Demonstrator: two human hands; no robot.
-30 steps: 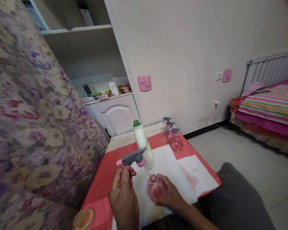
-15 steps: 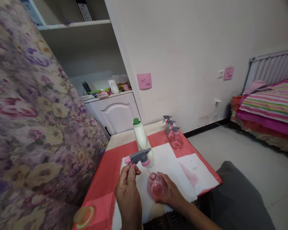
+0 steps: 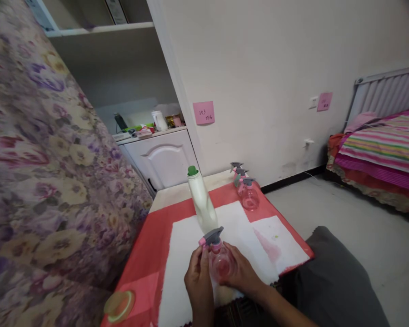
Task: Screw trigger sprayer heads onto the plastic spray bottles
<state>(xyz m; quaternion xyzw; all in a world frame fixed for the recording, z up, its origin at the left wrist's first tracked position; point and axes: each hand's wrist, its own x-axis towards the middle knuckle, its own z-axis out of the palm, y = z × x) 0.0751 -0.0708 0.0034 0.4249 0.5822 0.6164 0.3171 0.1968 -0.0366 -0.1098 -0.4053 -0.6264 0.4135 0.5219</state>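
Observation:
A clear pink spray bottle (image 3: 221,267) stands over the white cloth (image 3: 180,254), with my right hand (image 3: 241,272) wrapped round its right side. On the bottle's neck sits a grey and pink spray head (image 3: 212,237). My left hand (image 3: 199,277) is closed on the spray head's trigger side, just left of the bottle. Whether the collar is threaded on I cannot tell. Behind the bottle rises a tall pale green bottle (image 3: 202,200) with a green top.
Several spray bottles (image 3: 250,199) line the table's right back edge. A round yellowish lid (image 3: 119,305) lies at the front left of the red tablecloth (image 3: 153,236). A floral curtain (image 3: 54,181) hangs at left; a grey cushion-like shape (image 3: 334,272) is at right.
My left hand has moved right and down with the spray head, whose tube was at the bottle's mouth before. The head now sits on the neck. My right hand stays on the bottle.

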